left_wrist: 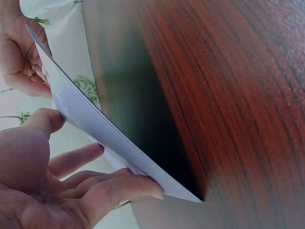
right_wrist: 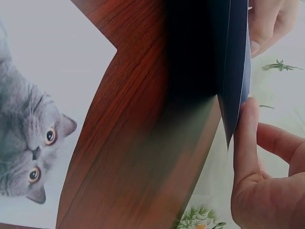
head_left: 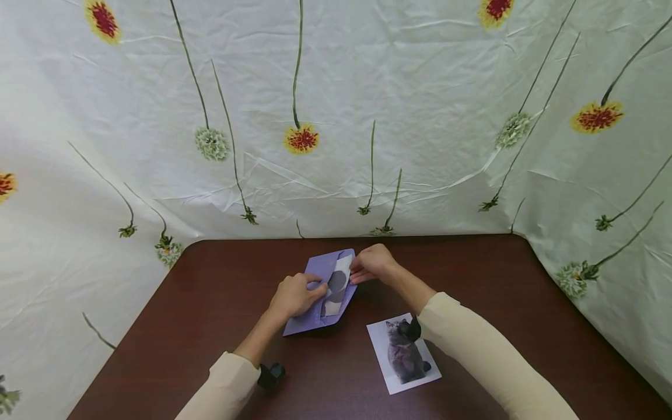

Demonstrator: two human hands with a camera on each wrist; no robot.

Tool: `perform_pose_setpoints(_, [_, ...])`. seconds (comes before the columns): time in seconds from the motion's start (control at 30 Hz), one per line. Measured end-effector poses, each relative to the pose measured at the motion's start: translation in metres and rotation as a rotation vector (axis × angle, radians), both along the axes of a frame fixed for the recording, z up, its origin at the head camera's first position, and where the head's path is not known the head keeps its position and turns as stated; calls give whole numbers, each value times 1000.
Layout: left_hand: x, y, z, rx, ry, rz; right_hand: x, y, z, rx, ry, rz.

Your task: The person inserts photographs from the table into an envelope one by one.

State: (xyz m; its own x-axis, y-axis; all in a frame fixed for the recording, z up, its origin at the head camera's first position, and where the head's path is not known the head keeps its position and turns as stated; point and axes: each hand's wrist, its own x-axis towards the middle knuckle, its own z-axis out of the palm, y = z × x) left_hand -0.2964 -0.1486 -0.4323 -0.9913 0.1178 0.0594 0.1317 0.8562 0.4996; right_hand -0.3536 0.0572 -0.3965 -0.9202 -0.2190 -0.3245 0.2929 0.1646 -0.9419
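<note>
A purple envelope [head_left: 318, 269] is tilted up off the dark table, its opening facing right. Inside lies a white card [head_left: 332, 302] with a grey picture, partly covered by the envelope. My left hand [head_left: 295, 296] grips the envelope from the left, its fingers and thumb spread along the paper in the left wrist view. At the upper right edge, my right hand [head_left: 374, 263] touches the card and envelope with fairly straight fingers. The right wrist view shows a finger [right_wrist: 247, 136] against the envelope's edge [right_wrist: 237, 71].
A photo of a grey cat [head_left: 404, 353] lies flat on the brown wooden table [head_left: 220, 303], beneath the right forearm. Behind the table hangs a white cloth [head_left: 346, 87] printed with flowers. Dark cameras are strapped at both wrists.
</note>
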Motion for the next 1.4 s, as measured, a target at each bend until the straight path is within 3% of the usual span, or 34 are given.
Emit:
perform_pose_setpoints(0.83, [-1,-1,0,2,-3,7,-3,-19,-20,-4,-21,-7])
perform_pose_setpoints(1.4, [-3,0,-1,2,-16,15,-1,-24,-22,-60,-65,12])
